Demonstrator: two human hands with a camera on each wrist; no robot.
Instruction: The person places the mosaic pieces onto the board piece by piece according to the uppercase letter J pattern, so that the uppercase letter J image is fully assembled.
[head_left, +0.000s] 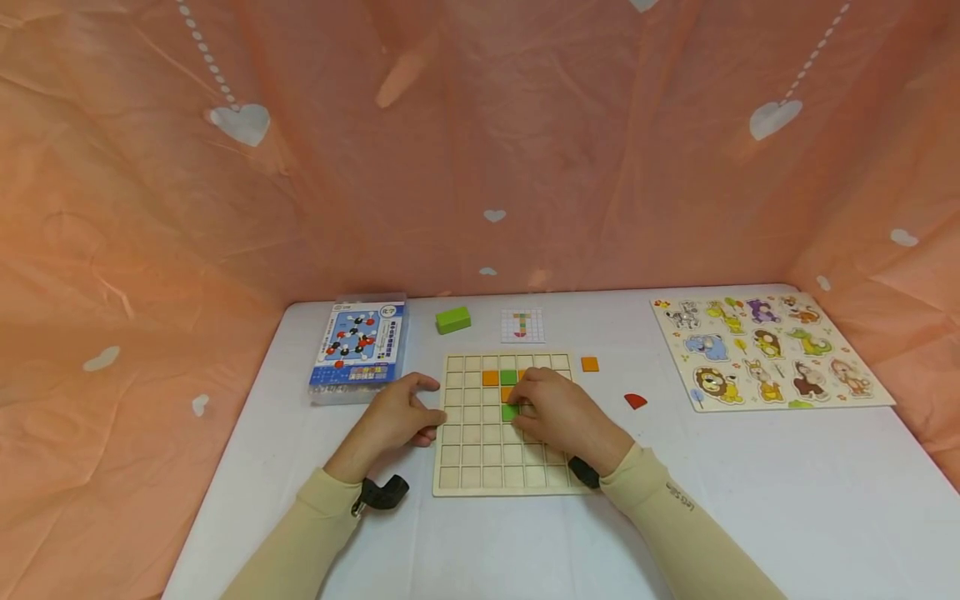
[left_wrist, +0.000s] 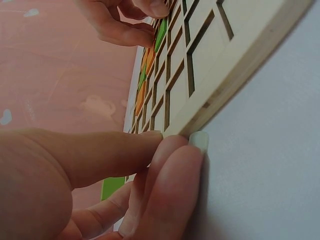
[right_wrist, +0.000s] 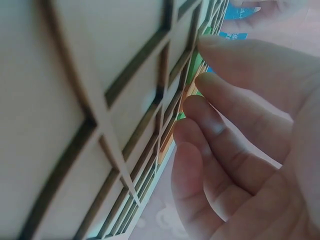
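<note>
A pale wooden grid board [head_left: 471,477] lies flat on the table, with orange and green square tiles set in some of its cells. My left hand [head_left: 397,414] pinches the board's left edge, thumb at the top rim and fingers against the side. Over the upper middle of the board, my right hand [head_left: 558,412] has thumb and fingertips on a green tile [head_left: 509,413]. In the right wrist view, that green tile [right_wrist: 195,64] shows between thumb and index finger. Directly above it is an orange tile [head_left: 506,394]; a row of orange and green tiles [head_left: 508,377] is partly hidden by the hand.
Behind the board lie a small pattern card [head_left: 522,326] and a green block [head_left: 453,320]. To the right are a loose orange tile [head_left: 590,364], a red quarter-round piece [head_left: 635,402] and an animal puzzle board [head_left: 765,354]. A boxed molecule set [head_left: 358,350] stands left.
</note>
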